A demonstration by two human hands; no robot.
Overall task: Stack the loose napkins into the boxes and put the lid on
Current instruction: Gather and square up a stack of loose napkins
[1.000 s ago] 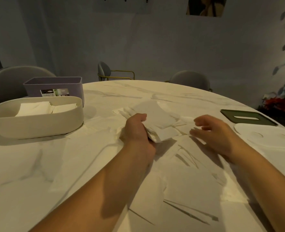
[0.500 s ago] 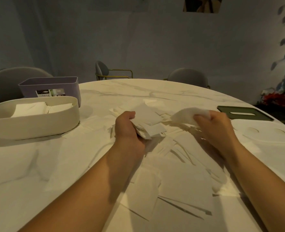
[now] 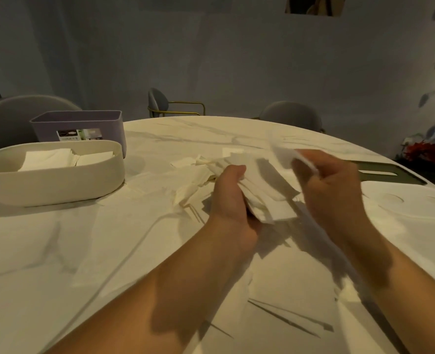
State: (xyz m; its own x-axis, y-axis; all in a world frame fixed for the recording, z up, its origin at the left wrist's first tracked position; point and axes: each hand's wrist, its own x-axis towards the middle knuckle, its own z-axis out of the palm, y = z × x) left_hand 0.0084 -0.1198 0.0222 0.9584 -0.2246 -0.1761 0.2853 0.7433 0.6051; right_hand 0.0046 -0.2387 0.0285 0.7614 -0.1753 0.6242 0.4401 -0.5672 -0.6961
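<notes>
Left hand [image 3: 230, 198] grips napkin stack [image 3: 270, 198] pointing rightward — right hand [image 3: 331, 190] fingers [image 3: 301, 168] pinch one upright napkin [image 3: 280, 154].

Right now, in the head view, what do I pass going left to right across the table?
Cream oval box → left hand gripping a napkin stack → right hand pinching a single napkin → dark green lid.

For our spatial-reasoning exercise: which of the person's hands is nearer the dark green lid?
Right. The right hand, pinching a napkin, is beside the dark green lid; the left hand, gripping a napkin stack, is farther, towards the cream box.
</notes>
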